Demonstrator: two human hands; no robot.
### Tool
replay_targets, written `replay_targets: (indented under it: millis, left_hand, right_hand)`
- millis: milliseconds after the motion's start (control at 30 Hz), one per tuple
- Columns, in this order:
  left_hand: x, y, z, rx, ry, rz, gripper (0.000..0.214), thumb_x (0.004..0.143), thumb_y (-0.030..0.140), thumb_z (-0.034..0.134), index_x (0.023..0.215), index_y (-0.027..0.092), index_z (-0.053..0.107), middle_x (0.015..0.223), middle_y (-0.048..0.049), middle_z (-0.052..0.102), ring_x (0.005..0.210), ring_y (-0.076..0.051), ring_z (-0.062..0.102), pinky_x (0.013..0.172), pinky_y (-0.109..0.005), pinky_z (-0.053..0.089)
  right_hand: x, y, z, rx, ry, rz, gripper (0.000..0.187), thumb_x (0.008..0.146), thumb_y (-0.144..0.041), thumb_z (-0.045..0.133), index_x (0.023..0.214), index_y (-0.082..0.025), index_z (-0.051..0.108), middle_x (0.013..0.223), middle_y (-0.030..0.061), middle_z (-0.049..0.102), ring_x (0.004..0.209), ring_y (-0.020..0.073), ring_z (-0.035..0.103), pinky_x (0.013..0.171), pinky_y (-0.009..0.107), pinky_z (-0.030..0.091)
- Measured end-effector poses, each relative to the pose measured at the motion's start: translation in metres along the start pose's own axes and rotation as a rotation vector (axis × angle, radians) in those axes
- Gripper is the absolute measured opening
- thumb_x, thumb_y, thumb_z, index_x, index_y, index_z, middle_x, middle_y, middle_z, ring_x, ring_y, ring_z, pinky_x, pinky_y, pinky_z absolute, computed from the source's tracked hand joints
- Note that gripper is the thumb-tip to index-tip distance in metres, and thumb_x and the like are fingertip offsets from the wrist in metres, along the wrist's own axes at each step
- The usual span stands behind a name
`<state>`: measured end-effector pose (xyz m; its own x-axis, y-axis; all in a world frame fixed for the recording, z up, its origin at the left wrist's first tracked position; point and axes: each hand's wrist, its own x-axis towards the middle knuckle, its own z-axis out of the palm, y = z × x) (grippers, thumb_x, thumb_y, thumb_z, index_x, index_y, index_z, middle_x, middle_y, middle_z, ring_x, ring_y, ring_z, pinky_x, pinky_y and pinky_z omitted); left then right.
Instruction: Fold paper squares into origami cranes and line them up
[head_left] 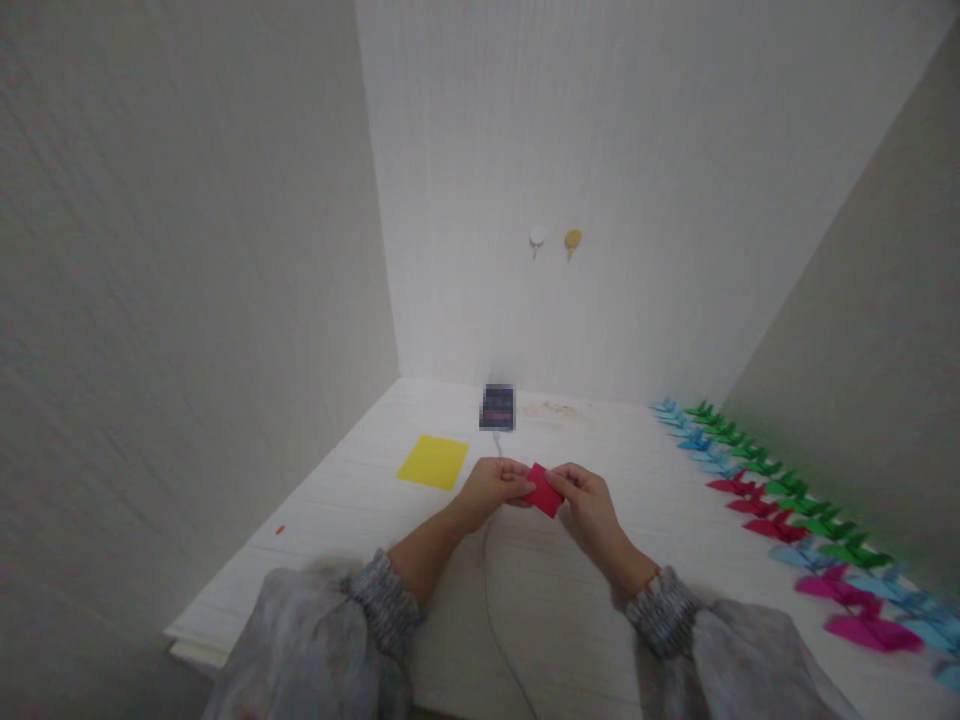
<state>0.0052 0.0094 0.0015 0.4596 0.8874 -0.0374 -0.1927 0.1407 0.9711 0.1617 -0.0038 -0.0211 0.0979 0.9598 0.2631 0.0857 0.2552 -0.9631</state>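
Between my two hands is a small red piece of folded paper [543,492], held above the white table [360,540]. My left hand [496,488] pinches its left side, thumb on top. On the opposite side my right hand [586,496] grips the paper with thumb and fingers. The paper looks like a compact square turned on its corner; its fold lines are too small to make out. A flat yellow paper sheet [433,462] lies on the table to the left of my left hand.
Two rows of folded paper cranes [765,525] in several colours line the table's right side. A dark, blurred device [497,408] stands near the back wall, its cable [491,600] running under my hands. A small orange scrap [280,530] lies left. Two hooks [573,240] hang on the wall.
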Motion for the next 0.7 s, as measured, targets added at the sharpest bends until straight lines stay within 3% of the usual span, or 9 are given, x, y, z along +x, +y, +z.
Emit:
replay_targets:
  millis: [300,500,700]
  left_hand:
    - [0.0,0.005,-0.001,-0.051,-0.041,0.058,0.041,0.05,0.021,0.073,0.077,0.015,0.042,0.051,0.0029,0.058,0.05,-0.013,0.058,0.055,-0.029,0.048]
    - [-0.003,0.007,0.001,-0.075,-0.109,0.08,0.026,0.059,0.026,0.067,0.079,0.012,0.056,0.067,-0.001,0.061,0.063,-0.011,0.058,0.068,-0.029,0.046]
    - [-0.004,0.006,-0.002,-0.089,-0.176,0.033,0.029,0.06,0.022,0.067,0.086,0.01,0.062,0.08,-0.0069,0.063,0.075,-0.015,0.059,0.08,-0.033,0.042]
  right_hand:
    - [-0.001,-0.012,0.0,0.114,-0.002,0.091,0.017,0.06,-0.031,0.065,0.052,-0.017,0.059,0.044,-0.0033,0.049,0.042,0.0089,0.039,0.043,0.022,0.028]
    - [-0.002,-0.016,-0.005,0.264,-0.134,0.196,0.014,0.06,-0.029,0.066,0.057,-0.016,0.062,0.051,-0.001,0.058,0.046,0.0096,0.045,0.047,0.022,0.033]
    - [-0.002,-0.014,-0.008,0.31,-0.188,0.254,0.014,0.06,-0.028,0.068,0.06,-0.015,0.063,0.055,0.0001,0.061,0.048,0.0096,0.049,0.05,0.022,0.036]
